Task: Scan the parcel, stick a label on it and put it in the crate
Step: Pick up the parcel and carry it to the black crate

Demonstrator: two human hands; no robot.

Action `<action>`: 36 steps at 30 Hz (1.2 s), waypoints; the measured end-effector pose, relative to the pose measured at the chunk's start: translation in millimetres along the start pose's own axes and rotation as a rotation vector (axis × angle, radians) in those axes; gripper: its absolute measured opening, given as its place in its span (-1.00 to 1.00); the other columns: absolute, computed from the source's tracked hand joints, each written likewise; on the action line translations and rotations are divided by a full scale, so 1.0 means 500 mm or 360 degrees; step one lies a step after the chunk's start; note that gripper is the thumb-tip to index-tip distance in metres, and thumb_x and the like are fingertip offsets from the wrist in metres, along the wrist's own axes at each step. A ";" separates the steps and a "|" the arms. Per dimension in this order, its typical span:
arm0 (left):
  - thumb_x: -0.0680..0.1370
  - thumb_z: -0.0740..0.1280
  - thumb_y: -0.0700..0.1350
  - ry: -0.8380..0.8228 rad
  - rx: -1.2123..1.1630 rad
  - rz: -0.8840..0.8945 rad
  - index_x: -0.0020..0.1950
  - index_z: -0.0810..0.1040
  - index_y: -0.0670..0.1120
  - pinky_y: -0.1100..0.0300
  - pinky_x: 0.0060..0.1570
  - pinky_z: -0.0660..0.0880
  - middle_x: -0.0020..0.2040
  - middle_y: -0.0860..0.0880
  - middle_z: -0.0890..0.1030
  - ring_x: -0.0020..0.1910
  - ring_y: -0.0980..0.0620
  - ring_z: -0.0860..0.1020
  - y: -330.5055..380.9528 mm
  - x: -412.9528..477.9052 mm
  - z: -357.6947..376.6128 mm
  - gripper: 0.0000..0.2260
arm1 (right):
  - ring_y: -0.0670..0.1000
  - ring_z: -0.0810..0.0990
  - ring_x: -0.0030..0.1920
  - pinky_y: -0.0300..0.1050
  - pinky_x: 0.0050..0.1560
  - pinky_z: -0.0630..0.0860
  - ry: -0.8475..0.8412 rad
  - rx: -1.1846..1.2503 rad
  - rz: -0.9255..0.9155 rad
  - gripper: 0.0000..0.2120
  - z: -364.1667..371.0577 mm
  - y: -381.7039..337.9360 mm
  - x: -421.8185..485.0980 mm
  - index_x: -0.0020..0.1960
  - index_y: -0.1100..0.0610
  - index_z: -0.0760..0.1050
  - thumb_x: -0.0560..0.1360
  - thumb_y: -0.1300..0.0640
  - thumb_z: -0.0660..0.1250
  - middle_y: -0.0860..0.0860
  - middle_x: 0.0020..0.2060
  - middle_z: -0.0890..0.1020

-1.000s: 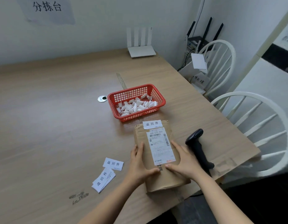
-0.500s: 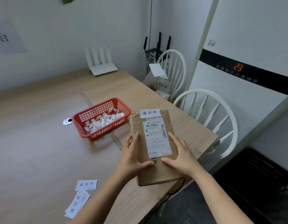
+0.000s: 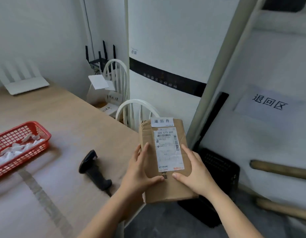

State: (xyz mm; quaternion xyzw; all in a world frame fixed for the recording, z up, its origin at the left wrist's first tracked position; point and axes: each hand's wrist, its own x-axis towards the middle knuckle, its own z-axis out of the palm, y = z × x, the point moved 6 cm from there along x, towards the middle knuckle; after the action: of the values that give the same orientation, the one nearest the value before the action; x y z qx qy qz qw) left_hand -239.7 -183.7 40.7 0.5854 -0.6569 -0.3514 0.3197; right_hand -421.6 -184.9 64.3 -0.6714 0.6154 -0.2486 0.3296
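Parcel (image 3: 166,160), a brown cardboard box, is held off the table (image 3: 63,126) between both hands, out past the table's corner. Left hand (image 3: 140,172) grips its left edge, fingers (image 3: 143,152) laid up along the side and thumb pressed across the top face near the lower end. Right hand (image 3: 195,172) clasps the right edge the same way, its thumb pointing toward the left thumb, the two tips close but apart. Between the two sets of fingers lies the shipping slip (image 3: 169,148), and beyond the fingertips, at the box's far end, a small white label (image 3: 162,121) is stuck. Left of the left hand a black scanner (image 3: 93,170) lies on the table, and farther left sits a red basket (image 3: 42,133) with white scraps. Below and right of the right hand, a black crate (image 3: 221,170) stands on the floor, partly hidden by the parcel
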 end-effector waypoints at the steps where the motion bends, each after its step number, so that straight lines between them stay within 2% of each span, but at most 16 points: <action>1: 0.25 0.53 0.10 -0.0062 -0.0001 0.0025 0.48 -0.05 0.15 -0.02 0.49 0.14 0.54 -0.01 -0.03 0.52 0.04 0.00 0.019 0.013 0.035 -0.01 | -0.12 0.26 0.33 -0.30 0.27 0.15 0.0039 0.0010 0.0046 -0.12 -0.026 0.030 -0.009 0.47 -0.07 0.04 0.32 0.10 0.49 -0.04 0.38 0.24; 4: 0.25 0.52 0.12 -0.0244 0.0012 0.0119 0.47 -0.07 0.18 -0.05 0.50 0.13 0.54 0.02 -0.05 0.53 0.03 -0.02 0.075 0.053 0.134 -0.01 | -0.08 0.23 0.38 -0.29 0.29 0.13 0.0173 0.0027 0.0188 -0.12 -0.098 0.114 -0.038 0.47 -0.07 0.04 0.32 0.10 0.49 -0.02 0.40 0.22; 10: 0.29 0.51 0.07 -0.0570 0.0077 0.0307 0.47 -0.12 0.18 0.10 0.47 0.07 0.55 0.02 -0.08 0.52 0.05 -0.04 0.171 0.156 0.287 -0.02 | -0.15 0.21 0.35 -0.29 0.29 0.14 0.0413 0.0112 0.0421 -0.14 -0.208 0.243 -0.054 0.47 -0.07 0.01 0.35 0.11 0.46 -0.04 0.42 0.20; 15: 0.33 0.47 0.09 -0.0815 0.0106 0.0435 0.49 -0.11 0.12 0.02 0.49 0.14 0.54 0.01 -0.06 0.52 0.04 0.00 0.218 0.271 0.404 -0.06 | -0.19 0.21 0.32 -0.25 0.28 0.17 0.0597 0.0187 0.0578 -0.18 -0.278 0.335 -0.017 0.46 -0.06 0.06 0.35 0.13 0.46 -0.04 0.43 0.22; 17: 0.33 0.47 0.07 -0.0908 0.0087 0.0474 0.50 -0.09 0.10 0.03 0.50 0.11 0.54 0.00 -0.06 0.53 0.06 -0.03 0.227 0.322 0.448 -0.07 | -0.22 0.19 0.28 -0.26 0.27 0.16 0.0653 0.0215 0.0617 -0.19 -0.298 0.371 0.009 0.45 -0.06 0.07 0.36 0.14 0.45 -0.05 0.42 0.22; 22: 0.32 0.49 0.06 -0.1011 0.0171 0.0545 0.50 -0.08 0.06 0.09 0.49 0.02 0.55 -0.06 -0.06 0.53 0.03 -0.08 0.213 0.432 0.572 -0.04 | -0.07 0.17 0.42 -0.16 0.33 0.17 0.0746 0.0259 0.0729 -0.19 -0.309 0.503 0.082 0.46 -0.05 0.07 0.35 0.13 0.46 -0.04 0.43 0.23; 26: 0.30 0.50 0.09 -0.1067 0.0264 0.0415 0.50 -0.14 0.06 0.01 0.50 0.04 0.55 -0.13 -0.17 0.54 -0.07 -0.09 0.128 0.502 0.719 0.01 | -0.02 0.20 0.42 -0.16 0.31 0.20 0.0775 0.0314 0.0833 -0.20 -0.274 0.667 0.147 0.45 -0.03 0.11 0.35 0.14 0.47 0.01 0.43 0.23; 28: 0.28 0.51 0.09 -0.1058 0.0237 0.0325 0.50 -0.14 0.05 0.02 0.50 0.08 0.52 -0.16 -0.24 0.52 -0.14 -0.01 0.057 0.530 0.818 0.02 | -0.01 0.23 0.41 -0.20 0.27 0.21 0.0774 0.0351 0.0877 -0.22 -0.237 0.784 0.189 0.44 -0.03 0.13 0.34 0.16 0.47 0.01 0.42 0.24; 32: 0.27 0.51 0.08 -0.1048 0.0200 0.0125 0.48 -0.09 0.03 0.08 0.47 0.14 0.48 -0.14 -0.15 0.47 -0.17 0.11 -0.114 0.584 1.011 -0.01 | 0.02 0.43 0.25 -0.07 0.19 0.45 0.0677 0.0434 0.1026 -0.16 -0.133 1.018 0.288 0.40 -0.08 0.19 0.21 0.03 0.49 0.02 0.33 0.37; 34: 0.27 0.50 0.10 -0.1059 0.0215 0.0068 0.48 -0.09 0.06 0.06 0.47 0.18 0.48 -0.12 -0.16 0.46 -0.16 0.16 -0.212 0.616 1.118 -0.01 | 0.02 0.50 0.17 -0.10 0.12 0.48 0.0661 0.0449 0.1044 -0.20 -0.073 1.152 0.337 0.36 -0.05 0.24 0.20 0.07 0.50 0.03 0.25 0.44; 36: 0.27 0.49 0.11 -0.1092 0.0242 0.0038 0.48 -0.09 0.05 0.02 0.46 0.20 0.48 -0.12 -0.17 0.46 -0.16 0.17 -0.307 0.642 1.209 -0.02 | 0.03 0.52 0.15 -0.10 0.15 0.48 0.0660 0.0428 0.1032 -0.24 -0.005 1.273 0.376 0.34 -0.02 0.29 0.20 0.08 0.51 0.07 0.23 0.48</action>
State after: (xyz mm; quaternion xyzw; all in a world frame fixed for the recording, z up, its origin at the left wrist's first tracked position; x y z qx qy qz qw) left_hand -694.0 -460.2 -416.5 0.4477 -0.7572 -0.4740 0.0397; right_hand -822.8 -387.5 -423.8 -0.3290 0.8107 -0.3403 0.3447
